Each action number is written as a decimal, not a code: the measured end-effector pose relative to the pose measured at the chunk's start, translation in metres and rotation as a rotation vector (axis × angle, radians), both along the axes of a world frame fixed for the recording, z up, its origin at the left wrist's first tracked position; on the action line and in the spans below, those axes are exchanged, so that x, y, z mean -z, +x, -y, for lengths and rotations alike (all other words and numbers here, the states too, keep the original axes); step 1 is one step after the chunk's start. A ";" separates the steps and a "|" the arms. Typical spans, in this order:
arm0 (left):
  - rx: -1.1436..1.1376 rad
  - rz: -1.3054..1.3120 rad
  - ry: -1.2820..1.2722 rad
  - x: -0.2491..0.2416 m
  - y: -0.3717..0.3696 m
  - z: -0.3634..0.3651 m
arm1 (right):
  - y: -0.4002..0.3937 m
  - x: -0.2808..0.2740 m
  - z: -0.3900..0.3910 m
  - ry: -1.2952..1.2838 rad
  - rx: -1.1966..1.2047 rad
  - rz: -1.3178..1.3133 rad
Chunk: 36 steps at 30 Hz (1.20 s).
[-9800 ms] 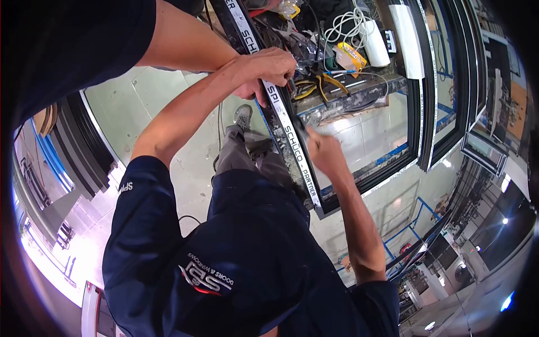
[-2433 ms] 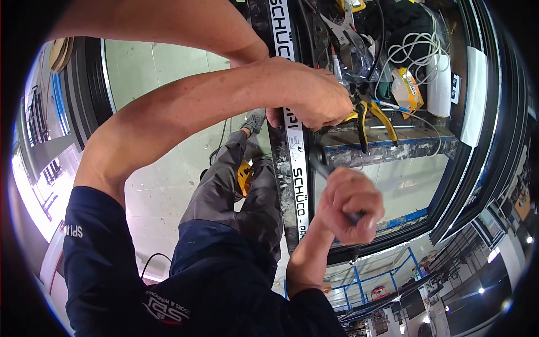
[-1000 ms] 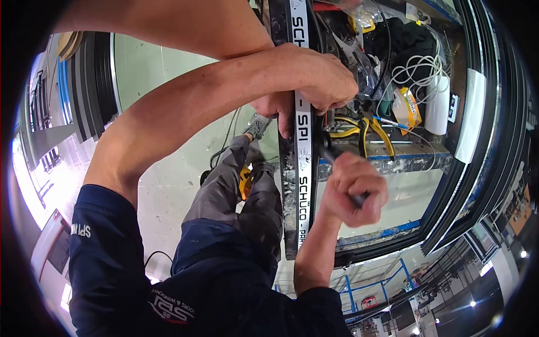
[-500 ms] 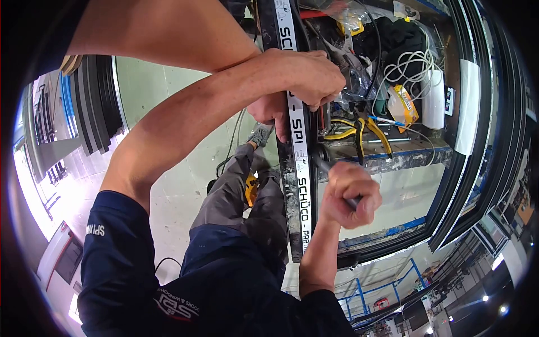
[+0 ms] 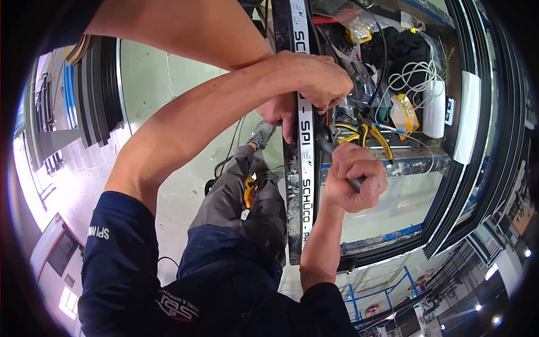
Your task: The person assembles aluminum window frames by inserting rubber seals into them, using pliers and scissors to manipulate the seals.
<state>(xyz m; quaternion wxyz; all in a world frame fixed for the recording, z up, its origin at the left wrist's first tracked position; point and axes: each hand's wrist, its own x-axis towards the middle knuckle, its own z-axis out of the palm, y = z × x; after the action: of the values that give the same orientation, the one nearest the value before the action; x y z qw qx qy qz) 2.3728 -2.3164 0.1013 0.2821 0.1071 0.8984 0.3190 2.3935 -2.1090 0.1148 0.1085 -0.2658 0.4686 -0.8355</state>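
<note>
A long dark profile (image 5: pixel 293 185) with a white SCHÜCO-SPI printed strip (image 5: pixel 306 126) runs up the middle. My left hand (image 5: pixel 325 84) reaches across it, fingers curled at its right side; what they grip is hidden. My right hand (image 5: pixel 359 180) is closed around a dark grey bar-like tool (image 5: pixel 331 147), whose rounded upper end lies against the profile's right side, below my left hand. Another person's arm (image 5: pixel 179 28) comes in at the top left and passes beneath my forearm. A partly hidden hand (image 5: pixel 279 112), apparently that person's, touches the profile's left side.
Yellow-black pliers (image 5: pixel 379 140), a coiled white cable (image 5: pixel 415 76), a white roll (image 5: pixel 433 112) and an orange-white packet (image 5: pixel 404 115) lie right of the profile. Black frame profiles (image 5: pixel 477 157) curve down the right. Dark strips (image 5: pixel 98 90) stand at the left.
My right hand and the tool have moved up along the profile, closer to my left hand. My left hand keeps its place on the profile. The whole view has shifted slightly.
</note>
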 end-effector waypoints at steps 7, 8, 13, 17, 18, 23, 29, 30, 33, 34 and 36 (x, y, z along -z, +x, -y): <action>0.006 -0.072 -0.024 0.000 0.001 0.003 | 0.009 -0.009 -0.016 -0.004 -0.061 0.017; 0.020 -0.037 -0.046 -0.001 -0.001 0.004 | 0.006 -0.007 -0.004 -0.016 -0.053 0.021; -0.002 -0.076 -0.098 -0.007 -0.005 0.020 | 0.006 -0.007 0.008 0.018 0.013 -0.027; -0.025 -0.046 -0.036 -0.005 -0.007 0.027 | 0.001 -0.006 -0.002 0.006 -0.048 0.027; -0.031 -0.024 -0.006 -0.008 -0.005 0.029 | -0.005 -0.001 0.006 -0.046 -0.062 0.041; -0.033 -0.132 0.087 0.006 -0.007 0.032 | -0.009 -0.004 0.008 0.011 -0.080 0.031; -0.068 -0.048 0.052 -0.014 -0.008 0.024 | 0.013 -0.006 -0.044 0.087 -0.043 0.058; -0.054 -0.058 0.014 -0.011 -0.009 0.022 | 0.014 -0.007 -0.045 0.083 -0.046 0.044; -0.029 -0.062 -0.038 -0.009 -0.005 0.015 | 0.016 -0.008 -0.045 0.097 -0.061 0.019; -0.002 -0.048 -0.043 -0.011 -0.004 0.013 | 0.016 -0.008 -0.042 0.043 -0.004 0.075; 0.049 -0.041 -0.007 -0.015 0.000 0.004 | 0.015 -0.008 -0.042 0.030 -0.002 0.085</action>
<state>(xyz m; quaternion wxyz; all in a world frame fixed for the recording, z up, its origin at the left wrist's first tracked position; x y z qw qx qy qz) 2.3724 -2.3203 0.1166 0.2715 0.1347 0.9023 0.3066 2.4086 -2.0670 0.1223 0.1331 -0.2287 0.4757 -0.8388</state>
